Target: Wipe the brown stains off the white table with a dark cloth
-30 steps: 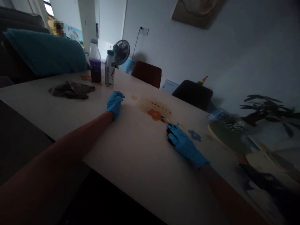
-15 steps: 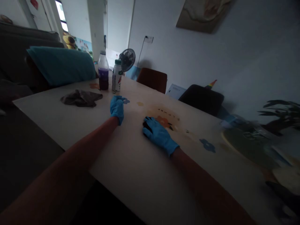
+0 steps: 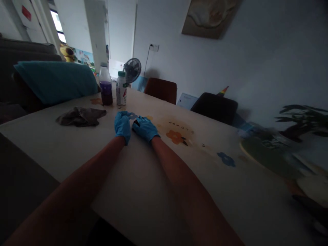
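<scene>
My left hand [image 3: 122, 127], in a blue glove, rests on the white flower-printed table [image 3: 143, 177] with its fingers curled closed. What it holds, if anything, is hidden. Just to its right, my right hand [image 3: 146, 127] wears the same kind of glove, its fingers bent over a small black thing [image 3: 137, 122] pressed on the tabletop. Too little of that black thing shows to tell its kind. Left of both hands lies a crumpled grey-brown cloth [image 3: 81, 117]. Behind my left hand stand a bottle of purple drink [image 3: 106, 89] and a white bottle with a green cap [image 3: 121, 90].
A chair draped with a teal towel [image 3: 55, 80] is at the left. Across the table are a brown chair [image 3: 161, 89] and a black chair [image 3: 215, 107]. A fan [image 3: 132, 70] stands behind the bottles. On the right are a green round mat [image 3: 266, 159] and a plant [image 3: 299, 119].
My right hand has slid left across the table with the black thing, from beside the orange flower print to close by my left hand. The left hand keeps its closed pose. The view has shifted slightly.
</scene>
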